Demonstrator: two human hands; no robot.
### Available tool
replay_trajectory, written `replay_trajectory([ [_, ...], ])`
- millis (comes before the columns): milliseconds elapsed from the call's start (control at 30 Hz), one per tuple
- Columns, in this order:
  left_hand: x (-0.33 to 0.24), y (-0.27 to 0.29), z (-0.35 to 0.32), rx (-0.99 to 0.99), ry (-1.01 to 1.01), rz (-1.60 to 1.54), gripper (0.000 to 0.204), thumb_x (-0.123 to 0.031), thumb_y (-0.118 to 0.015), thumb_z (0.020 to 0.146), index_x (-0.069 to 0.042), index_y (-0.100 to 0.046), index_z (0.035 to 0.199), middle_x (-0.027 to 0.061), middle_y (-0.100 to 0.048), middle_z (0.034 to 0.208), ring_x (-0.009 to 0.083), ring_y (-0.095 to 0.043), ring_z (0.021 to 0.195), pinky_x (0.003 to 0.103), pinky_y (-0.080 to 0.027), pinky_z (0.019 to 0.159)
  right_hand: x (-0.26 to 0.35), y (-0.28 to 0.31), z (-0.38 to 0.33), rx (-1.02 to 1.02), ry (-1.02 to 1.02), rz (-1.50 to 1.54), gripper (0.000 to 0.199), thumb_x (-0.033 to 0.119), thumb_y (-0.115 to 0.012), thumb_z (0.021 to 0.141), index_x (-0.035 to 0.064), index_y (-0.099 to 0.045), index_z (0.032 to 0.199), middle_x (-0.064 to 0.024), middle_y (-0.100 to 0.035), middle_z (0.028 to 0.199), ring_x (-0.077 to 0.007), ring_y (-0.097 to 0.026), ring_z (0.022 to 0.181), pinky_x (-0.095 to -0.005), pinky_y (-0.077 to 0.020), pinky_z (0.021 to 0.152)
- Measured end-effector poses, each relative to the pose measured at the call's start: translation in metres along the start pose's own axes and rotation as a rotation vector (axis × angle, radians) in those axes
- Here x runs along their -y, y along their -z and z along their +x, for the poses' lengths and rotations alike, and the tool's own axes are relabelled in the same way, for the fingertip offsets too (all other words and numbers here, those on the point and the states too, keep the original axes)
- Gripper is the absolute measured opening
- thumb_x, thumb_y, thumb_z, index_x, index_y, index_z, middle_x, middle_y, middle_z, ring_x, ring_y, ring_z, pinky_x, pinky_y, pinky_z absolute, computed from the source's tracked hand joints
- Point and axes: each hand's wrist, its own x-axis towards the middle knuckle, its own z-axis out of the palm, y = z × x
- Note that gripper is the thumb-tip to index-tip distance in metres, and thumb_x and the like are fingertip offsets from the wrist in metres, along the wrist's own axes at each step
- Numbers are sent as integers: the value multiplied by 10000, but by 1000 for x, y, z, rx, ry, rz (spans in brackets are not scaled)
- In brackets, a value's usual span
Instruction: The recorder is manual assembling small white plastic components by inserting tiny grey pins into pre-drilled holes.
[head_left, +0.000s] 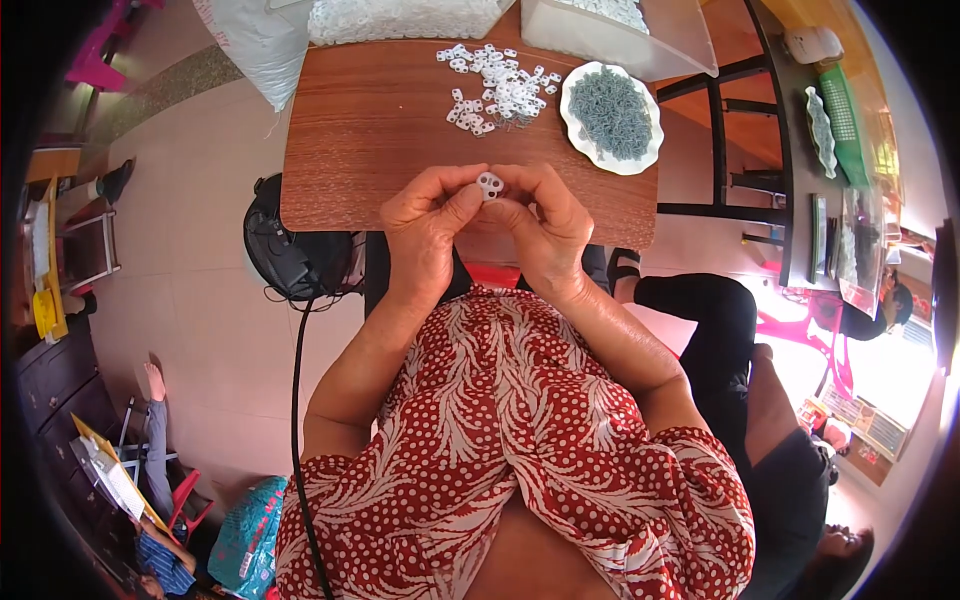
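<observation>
Between the fingertips of both my hands is a small white plastic piece (489, 186) with dark round holes. My left hand (428, 222) pinches it from the left side, thumb and forefinger together. From the other side my right hand (545, 222) grips it the same way, its remaining fingers curled. Both hands are just over the near edge of the brown wooden table (350, 140). Beyond them lies a loose heap of similar white two-holed plastic pieces (512, 92). To its right a white scalloped plate (648, 150) carries a pile of small grey metal parts (608, 112).
Along the table's far edge stand a bin of white pieces (400, 20) and a translucent tub (680, 40). A white sack (265, 50) hangs at the far left corner. A black bag (290, 250) with a cable sits left of the table. Another person's leg (705, 310) is close on my right.
</observation>
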Motion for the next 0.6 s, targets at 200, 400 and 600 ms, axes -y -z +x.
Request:
replay_trajectory([
  [200, 4, -1, -1, -2, -59, 42, 156, -42, -599, 835, 33, -615, 971, 59, -627, 889, 92, -572, 784, 204, -474, 721, -4, 1, 1, 3, 179, -192, 222, -79, -616, 762, -17, -579, 971, -27, -566, 802, -69, -563, 741, -188, -454, 659],
  [400, 0, 1, -1, -8, 13, -2, 159, -47, -592, 843, 31, -615, 979, 53, -622, 888, 91, -569, 790, 201, -472, 728, -4, -3, -2, 21, -11, -5, 224, -75, -599, 787, -11, -566, 999, -17, -583, 854, -68, -566, 750, -190, -467, 679],
  [600, -5, 5, 1, 68, -56, 141, 186, -46, -605, 829, 24, -615, 1001, 48, -620, 910, 94, -562, 829, 207, -455, 766, 3, 0, 1, 53, -1, 8, 255, -88, -585, 793, -22, -550, 1037, -37, -584, 906, -77, -574, 811, -201, -482, 729],
])
